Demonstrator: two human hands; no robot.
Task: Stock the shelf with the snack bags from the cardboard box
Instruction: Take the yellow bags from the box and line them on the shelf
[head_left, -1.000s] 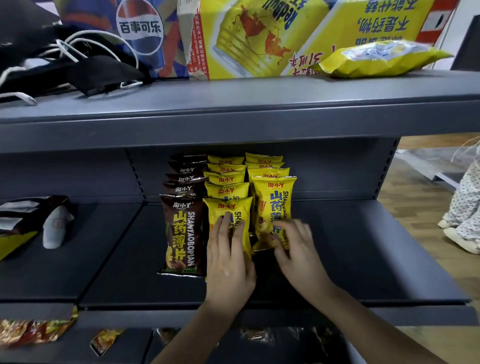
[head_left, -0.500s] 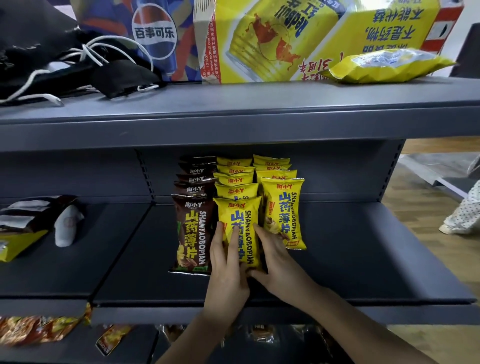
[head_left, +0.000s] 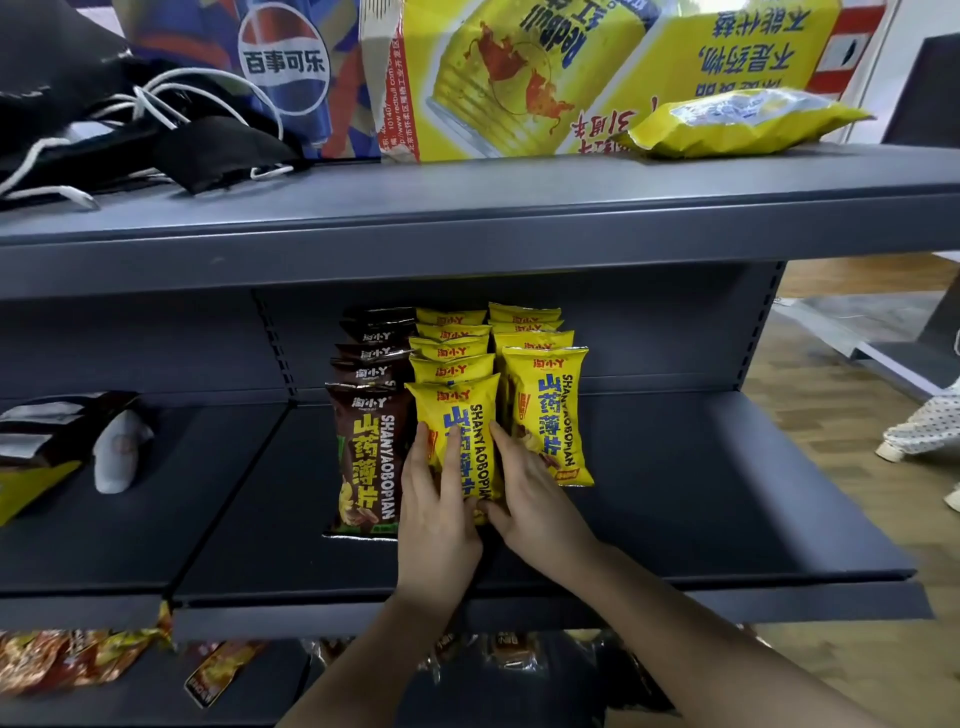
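Grey metal shelving fills your view, and the middle shelf is your work surface. Since a second ago, both your hands have shifted off the right-hand yellow row and closed in on the front yellow bag of the centre row. Your left hand lies flat on its lower left face, fingers straight and fairly close together, pressing rather than gripping; your right hand presses its right edge, fingers extended along the pack. The bag has come more upright and squarer to the row. Judgement: this bag is already placed, and you are only facing it up. Count, taking that bag as landmark: behind it four more yellow tops show, so five in the centre row; just right of it the right yellow row shows four; just left of it the brown row shows five, though the rear packs in every row overlap and the counts are approximate. Well right of the landmark the shelf offers space for further rows. No cardboard box of stock can be identified in view. Above the landmark, on the top shelf, sit one loose yellow bag, printed drink cartons and a dark heap with white cords. Far left lie some dark packs; mixed packets lie on the tier below.
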